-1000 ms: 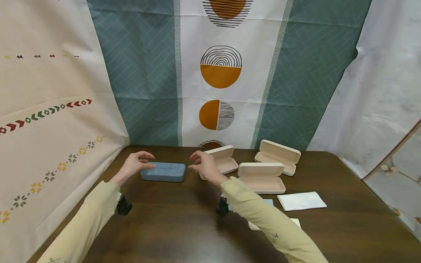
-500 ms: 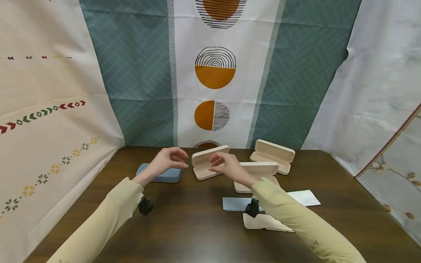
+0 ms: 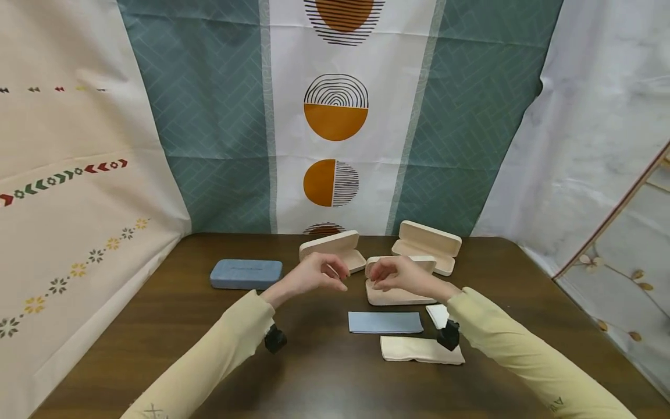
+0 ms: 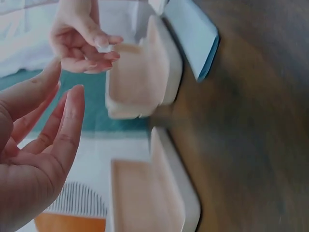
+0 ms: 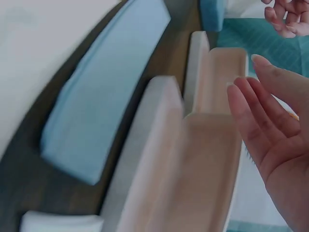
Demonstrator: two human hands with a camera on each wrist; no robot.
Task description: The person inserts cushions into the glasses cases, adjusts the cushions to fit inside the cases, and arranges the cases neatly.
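My left hand (image 3: 314,273) hovers in front of the left open glasses case (image 3: 340,247), fingers loosely bent and holding nothing. My right hand (image 3: 405,275) is over the front open glasses case (image 3: 398,297), its fingers also relaxed with nothing between them. Both cases are cream outside with a pale peach lining. In the right wrist view, the front case's lining (image 5: 207,159) lies beside the right hand's fingertips. A folded blue cloth (image 3: 385,322) and a folded cream cloth (image 3: 419,350) lie on the table nearer me. The right sleeve partly covers a white cloth (image 3: 437,315).
A closed blue glasses case (image 3: 246,273) sits at the left on the dark wooden table (image 3: 324,384). At the back right stands a third open cream case (image 3: 428,244). A patterned curtain (image 3: 335,192) hangs right behind the table's far edge.
Both hands have moved to the right, the left one away from the blue case and the right one over to the front cream case. The view has turned slightly right.
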